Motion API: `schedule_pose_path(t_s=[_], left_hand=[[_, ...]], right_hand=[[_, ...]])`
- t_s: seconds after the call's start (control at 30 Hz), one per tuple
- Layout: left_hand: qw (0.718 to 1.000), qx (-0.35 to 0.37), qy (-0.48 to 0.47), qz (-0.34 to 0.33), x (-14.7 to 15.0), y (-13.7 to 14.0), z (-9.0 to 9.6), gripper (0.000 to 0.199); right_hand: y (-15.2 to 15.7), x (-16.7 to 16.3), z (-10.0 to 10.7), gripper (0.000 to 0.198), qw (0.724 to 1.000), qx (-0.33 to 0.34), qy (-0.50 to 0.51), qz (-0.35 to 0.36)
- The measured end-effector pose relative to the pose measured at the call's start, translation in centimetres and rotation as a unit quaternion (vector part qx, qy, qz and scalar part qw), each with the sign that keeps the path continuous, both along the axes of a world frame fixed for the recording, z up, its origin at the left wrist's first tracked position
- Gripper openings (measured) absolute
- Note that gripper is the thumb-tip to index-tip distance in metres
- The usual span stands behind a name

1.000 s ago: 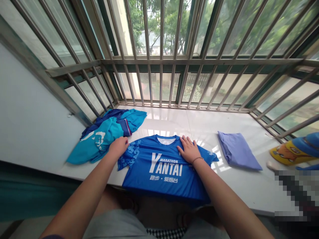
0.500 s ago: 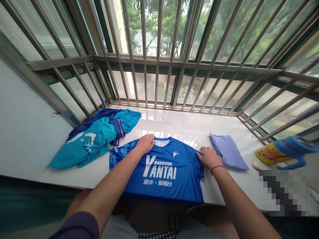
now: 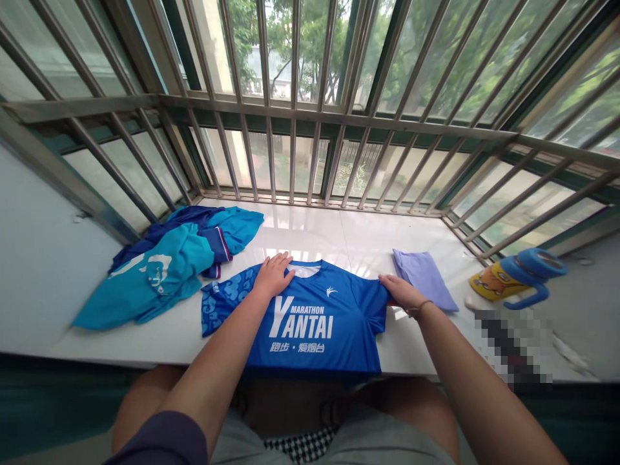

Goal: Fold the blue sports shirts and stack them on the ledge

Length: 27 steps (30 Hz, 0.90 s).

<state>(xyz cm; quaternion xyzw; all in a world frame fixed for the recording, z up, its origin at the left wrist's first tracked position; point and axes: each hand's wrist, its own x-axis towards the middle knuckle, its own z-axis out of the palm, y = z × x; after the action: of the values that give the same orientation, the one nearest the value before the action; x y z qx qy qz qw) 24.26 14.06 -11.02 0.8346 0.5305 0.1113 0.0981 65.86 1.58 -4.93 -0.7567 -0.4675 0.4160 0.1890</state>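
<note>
A blue T-shirt with white "Marathon Yantai" lettering lies front up on the white ledge, its lower part reaching the near edge. My left hand rests flat on the shirt beside the collar, fingers stretched out. At the other shoulder, my right hand pinches the sleeve edge between thumb and fingers, pulling that sleeve out to the side. The patterned sleeve on the left lies spread on the ledge.
Crumpled teal and navy clothes lie at the left. A folded lavender cloth is just beyond my right hand. Farther right lies a blue and yellow bottle with a handle, near a blurred-out item. Metal window bars enclose the ledge.
My right hand has gone from lying on the shirt's shoulder to gripping the sleeve edge, which is now drawn outward. My left hand stays by the collar. The view has shifted slightly.
</note>
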Motion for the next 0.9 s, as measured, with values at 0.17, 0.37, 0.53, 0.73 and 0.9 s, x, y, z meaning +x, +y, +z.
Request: schedule_pose_path(t_s=[0.17, 0.37, 0.53, 0.73, 0.9], left_hand=[[1.000, -0.001, -0.005, 0.001, 0.0, 0.0, 0.1, 0.058], [1.000, 0.007, -0.010, -0.001, 0.0, 0.0, 0.2, 0.056], [1.000, 0.009, -0.002, -0.002, 0.0, 0.0, 0.4, 0.055], [1.000, 0.008, -0.006, -0.006, 0.0, 0.0, 0.4, 0.057], [1.000, 0.011, -0.010, -0.005, -0.1, 0.1, 0.0, 0.056]], right_hand=[[-1.3, 0.2, 1.3, 0.066, 0.987, -0.057, 0.150, -0.003], [-3.0, 2.7, 2.1, 0.064, 0.980, -0.110, 0.137, 0.089], [-3.4, 3.3, 2.1, 0.039, 0.981, -0.083, 0.170, 0.030], [-4.1, 1.8, 1.3, 0.013, 0.941, -0.028, 0.294, -0.166], [-5.3, 0.6, -0.3, 0.026, 0.955, -0.036, 0.222, -0.192]])
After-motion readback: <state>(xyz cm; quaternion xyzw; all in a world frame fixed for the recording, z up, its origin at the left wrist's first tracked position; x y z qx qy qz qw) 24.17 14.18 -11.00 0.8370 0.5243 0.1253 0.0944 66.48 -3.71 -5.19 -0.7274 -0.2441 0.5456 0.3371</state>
